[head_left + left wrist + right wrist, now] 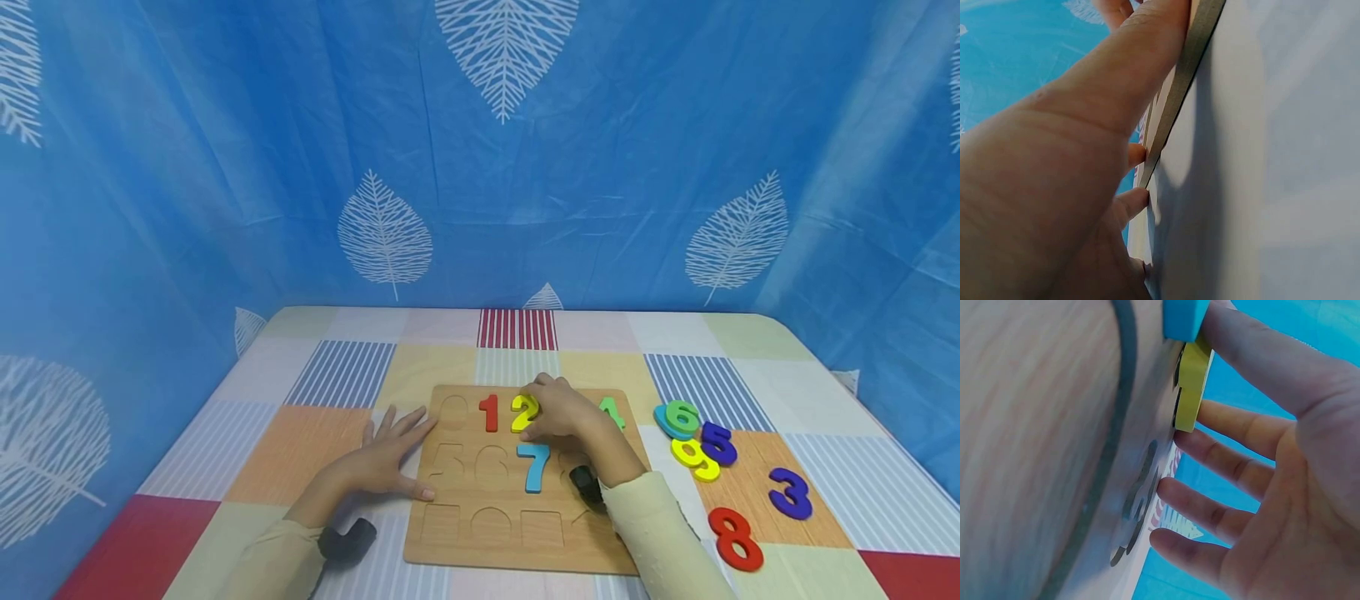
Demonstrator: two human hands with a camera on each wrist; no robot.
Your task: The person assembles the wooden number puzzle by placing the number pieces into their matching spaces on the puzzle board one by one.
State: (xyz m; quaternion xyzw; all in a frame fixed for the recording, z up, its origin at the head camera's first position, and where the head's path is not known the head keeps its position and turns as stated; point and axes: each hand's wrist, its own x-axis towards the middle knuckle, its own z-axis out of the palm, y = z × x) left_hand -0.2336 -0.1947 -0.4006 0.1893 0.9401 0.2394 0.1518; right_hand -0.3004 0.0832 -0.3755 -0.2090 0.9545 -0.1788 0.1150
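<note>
A wooden number puzzle board (517, 558) lies on the table. My left hand (386, 462) rests at its left edge with spread fingers, the thumb on the board; the left wrist view shows the board's edge (1175, 103) beside the fingers. My right hand (566, 412) pinches the yellow number 2 (525, 412) between thumb and fingers at the top row. In the right wrist view, the yellow number 2 (1192, 387) stands proud of the board surface. Just below it on the board is the blue number 7 (534, 467). The red number 1 (489, 412) sits in the top row.
A green number 4 (612, 412) lies at the board's upper right, partly behind my right arm. Right of the board are a green 6 (682, 416), purple 5 (718, 443), yellow 9 (696, 460), purple 3 (791, 493) and red 8 (736, 539). Blue curtains (562, 233) surround the table.
</note>
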